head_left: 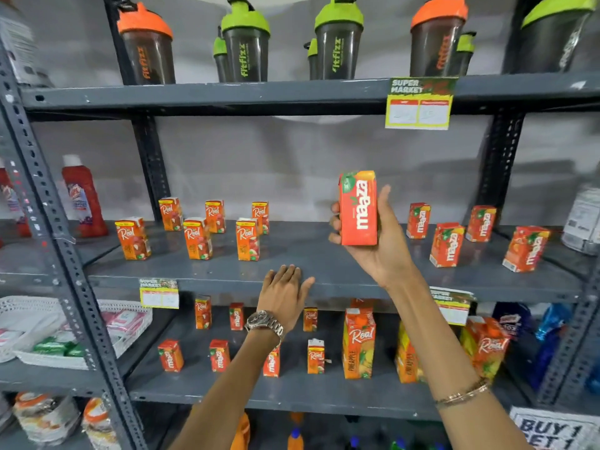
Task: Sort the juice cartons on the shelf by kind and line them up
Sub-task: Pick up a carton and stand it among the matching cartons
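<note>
Forearms come in from 6 o'clock, nearest the lens; watch on the left wrist, bracelet on the right. Right hand [373,241] is closed round a Maaza carton [358,207], held upright in the air above the middle shelf [324,274], thumb along the carton's 3 o'clock edge, fingertips wrapping its 9 o'clock edge, palm behind and under the base. Left hand [285,293] is flat, fingers together and extended, holding nothing, resting on the shelf's front lip at about 7 o'clock from the carton.

Handling, as a guess: small paperboard pack, light, rigid enough if full but the walls dent under a hard squeeze; glossy print may be a bit slick. Best hold is across the two narrow sides at mid-height, as now; avoid pinching the top flaps.

Outward from the hand: at 3 o'clock on the same shelf stand four more Maaza packs [446,245], loosely spaced, the far right one tilted. At 9 o'clock stand six Real cartons [198,238] in two rough rows. So kinds look already split left and right here; the held carton probably belongs with the right group, and that row needs straightening.

Lower shelf [292,394], at 6 o'clock, is mixed: small Maaza and Real packs interleaved, tall Real pineapple cartons [358,342] toward 5 o'clock. Shaker bottles [246,43] sit at 12 o'clock on the top shelf.
</note>
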The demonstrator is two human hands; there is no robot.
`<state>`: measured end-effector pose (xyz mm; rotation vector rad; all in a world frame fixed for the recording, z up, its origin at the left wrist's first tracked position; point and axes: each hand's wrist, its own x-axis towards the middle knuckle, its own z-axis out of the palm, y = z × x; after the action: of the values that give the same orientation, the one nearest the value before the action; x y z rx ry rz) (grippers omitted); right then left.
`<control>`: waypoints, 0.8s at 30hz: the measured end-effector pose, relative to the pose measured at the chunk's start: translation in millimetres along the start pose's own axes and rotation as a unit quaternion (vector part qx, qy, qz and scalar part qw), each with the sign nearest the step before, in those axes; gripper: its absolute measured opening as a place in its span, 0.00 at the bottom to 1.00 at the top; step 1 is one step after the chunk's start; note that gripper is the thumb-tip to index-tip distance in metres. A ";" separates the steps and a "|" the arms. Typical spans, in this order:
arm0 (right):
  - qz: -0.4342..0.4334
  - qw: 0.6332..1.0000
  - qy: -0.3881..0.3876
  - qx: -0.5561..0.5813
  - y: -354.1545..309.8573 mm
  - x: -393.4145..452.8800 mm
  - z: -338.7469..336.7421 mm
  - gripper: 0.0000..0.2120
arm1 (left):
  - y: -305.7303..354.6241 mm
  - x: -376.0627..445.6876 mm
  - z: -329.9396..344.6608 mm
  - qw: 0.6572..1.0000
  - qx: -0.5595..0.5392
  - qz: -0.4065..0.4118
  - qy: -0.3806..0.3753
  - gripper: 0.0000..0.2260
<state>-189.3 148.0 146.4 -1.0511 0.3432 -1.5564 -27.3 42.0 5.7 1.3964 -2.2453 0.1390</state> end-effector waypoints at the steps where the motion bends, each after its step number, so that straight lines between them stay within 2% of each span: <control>1: -0.004 1.000 -0.027 -0.007 -10.9 -8.0 5.4 0.29 | 6.8 0.9 1.3 1.000 0.000 -0.007 -0.006 0.27; 4: -0.019 0.996 -0.081 -0.044 -32.2 -27.6 22.2 0.29 | 17.6 1.9 5.5 1.000 0.001 -0.015 -0.011 0.28; 8: -0.021 0.989 -0.122 -0.076 -43.3 -43.3 34.0 0.37 | 22.5 3.1 7.4 1.000 0.005 -0.025 -0.007 0.29; 11: -0.019 0.988 -0.124 -0.092 -45.0 -47.1 33.3 0.44 | 25.9 1.7 6.7 1.000 0.007 -0.026 -0.007 0.31; 14: -0.033 0.990 -0.101 -0.093 -39.0 -47.1 22.1 0.46 | 27.3 1.8 5.4 0.999 0.004 -0.030 -0.010 0.28; 17: -0.035 0.993 -0.052 -0.097 -29.5 -45.5 -1.7 0.43 | 30.9 2.7 4.8 1.000 0.005 -0.030 -0.007 0.27; 21: -0.031 0.989 0.032 -0.144 -17.2 -37.5 -49.0 0.22 | 40.7 5.5 9.8 1.000 -0.004 -0.024 0.003 0.27; 24: -0.024 0.978 0.072 -0.194 -10.6 -24.7 -92.3 0.26 | 45.7 7.4 15.7 1.000 -0.002 -0.016 0.009 0.27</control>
<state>-268.5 143.4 92.3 -1.2529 0.7492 -1.6528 -75.0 52.3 2.8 1.4226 -2.2062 0.1351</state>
